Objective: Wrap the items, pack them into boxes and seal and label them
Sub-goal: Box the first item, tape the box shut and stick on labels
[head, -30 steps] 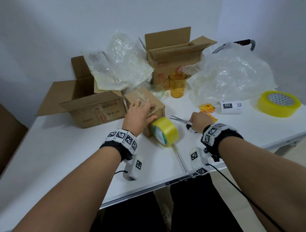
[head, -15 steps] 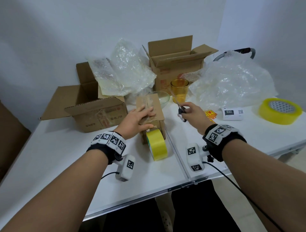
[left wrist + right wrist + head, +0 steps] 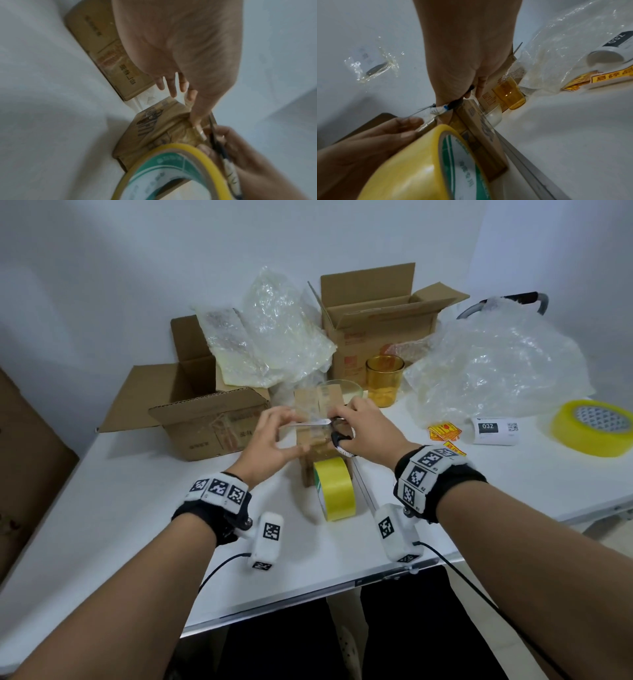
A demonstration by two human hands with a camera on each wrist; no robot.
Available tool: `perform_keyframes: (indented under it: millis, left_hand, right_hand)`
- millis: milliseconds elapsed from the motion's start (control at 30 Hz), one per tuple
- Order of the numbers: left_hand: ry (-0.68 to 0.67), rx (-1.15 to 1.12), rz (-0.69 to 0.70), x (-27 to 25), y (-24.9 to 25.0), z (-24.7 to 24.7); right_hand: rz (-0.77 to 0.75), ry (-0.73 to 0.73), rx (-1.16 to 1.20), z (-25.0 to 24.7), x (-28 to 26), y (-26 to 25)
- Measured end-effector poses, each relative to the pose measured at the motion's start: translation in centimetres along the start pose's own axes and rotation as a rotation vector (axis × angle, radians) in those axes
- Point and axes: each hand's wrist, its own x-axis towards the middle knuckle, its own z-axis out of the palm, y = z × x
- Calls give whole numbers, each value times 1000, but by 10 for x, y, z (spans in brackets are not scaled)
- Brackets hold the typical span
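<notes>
A small brown cardboard box (image 3: 318, 409) stands mid-table with clear tape over its top. A yellow tape roll (image 3: 334, 487) stands on edge against its near face, still joined to the box by its strip. My left hand (image 3: 274, 436) is at the box's left side, thumb pressing the taped top (image 3: 195, 119), fingers (image 3: 173, 86) spread and straight. My right hand (image 3: 356, 429) grips black-handled scissors (image 3: 313, 422), blades pointing left across the box top. The right wrist view shows the scissors (image 3: 452, 104) beside the tape roll (image 3: 419, 162).
An open carton (image 3: 205, 419) lies left, another (image 3: 376, 337) stands behind. Bubble wrap (image 3: 281, 337) is heaped at the back and at the right (image 3: 496, 364). An amber glass (image 3: 385, 380), glass bowl (image 3: 352, 388), label roll (image 3: 493, 431), stickers (image 3: 445, 433) and big tape roll (image 3: 592, 426) sit right.
My right hand lifted the scissors off the table and brought them over the box top. My left hand slid from flat on the box to its left side, thumb pressing.
</notes>
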Motion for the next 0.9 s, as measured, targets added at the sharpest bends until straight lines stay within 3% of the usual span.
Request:
perform_keyframes:
  millis: [67,100,200,233,300,433,900]
  left_hand:
    - [103,-159,-193,-15,2,-9]
    - [68,-263,-300,-22,3,-13]
    - [-314,-336,-513,-44,15,-7]
    - [-419,-336,-524,-48,18,-1]
    - [-496,-384,-508,-49,21,13]
    - [-513,-496,-521,-47,27,19]
    - [-520,-283,-533,-42,43,-1]
  right_hand:
    - [-13,34,-75,3,-1,-4]
    - [-12,53,-91,5,-1,-5]
    - [9,91,-90,10,-3,-11]
    - [11,100,-95,11,-3,-13]
    - [14,110,-113,12,-3,-16]
    - [-1,66,-154,12,2,-19]
    - [-57,134,-18,26,7,-14]
